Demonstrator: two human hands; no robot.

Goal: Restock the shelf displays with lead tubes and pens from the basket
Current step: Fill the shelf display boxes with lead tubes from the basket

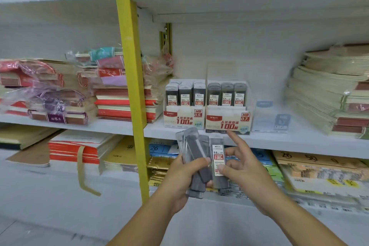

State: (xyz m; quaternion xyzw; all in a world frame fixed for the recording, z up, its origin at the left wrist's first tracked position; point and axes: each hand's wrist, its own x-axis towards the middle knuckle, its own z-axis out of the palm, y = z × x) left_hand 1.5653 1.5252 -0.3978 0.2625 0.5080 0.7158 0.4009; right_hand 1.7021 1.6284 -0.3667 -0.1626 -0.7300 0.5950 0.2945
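Observation:
My left hand (pixel 186 177) grips a fanned bunch of grey lead tubes (pixel 192 152) just below the middle shelf's front edge. My right hand (pixel 242 168) pinches one labelled 0.5 lead tube (pixel 218 158) between thumb and fingers, its index finger pointing up towards the shelf. On the shelf above stand two display boxes of lead tubes: the HB 0.5 display (pixel 184 119) on the left and the HB 0.7 display (pixel 227 121) beside it, each showing three tubes in front. The basket and pens are out of view.
A clear acrylic display (pixel 269 120) stands right of the 0.7 box. Notebook stacks fill the shelf at left (pixel 123 104) and right (pixel 329 94). A yellow upright post (pixel 131 86) divides the shelving. The lower shelf (pixel 299 142) holds paper packs.

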